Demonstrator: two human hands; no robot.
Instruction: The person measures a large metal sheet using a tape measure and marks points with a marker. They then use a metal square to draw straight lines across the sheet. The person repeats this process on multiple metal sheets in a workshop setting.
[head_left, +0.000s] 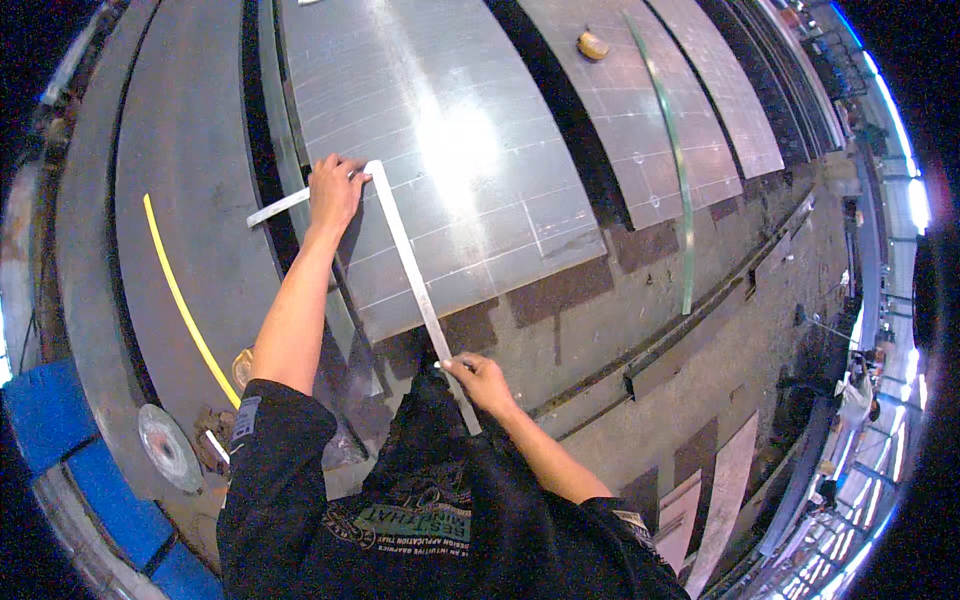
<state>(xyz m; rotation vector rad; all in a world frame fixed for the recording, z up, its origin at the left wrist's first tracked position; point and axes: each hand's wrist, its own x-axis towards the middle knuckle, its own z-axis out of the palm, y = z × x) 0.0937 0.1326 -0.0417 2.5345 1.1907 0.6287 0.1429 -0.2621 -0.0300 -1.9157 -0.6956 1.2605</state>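
Note:
A large metal L-shaped square (405,250) lies over a grey steel plate (540,215) marked with thin white lines. My left hand (335,195) is closed around the square near its corner, fingers pressing it down. The short leg reaches left over the dark gap beside the plate, and the long leg runs toward my body past the plate's near edge. My right hand (480,385) sits beside the lower part of the long leg, its fingers pinching a small white piece that looks like chalk (438,365).
To the left, a yellow tape measure blade (180,295) stretches over another plate. A round disc (168,448) and blue panels (120,500) are at lower left. On the right plate lie a green strip (670,130) and a small yellowish round object (592,45). Dark gaps separate the plates.

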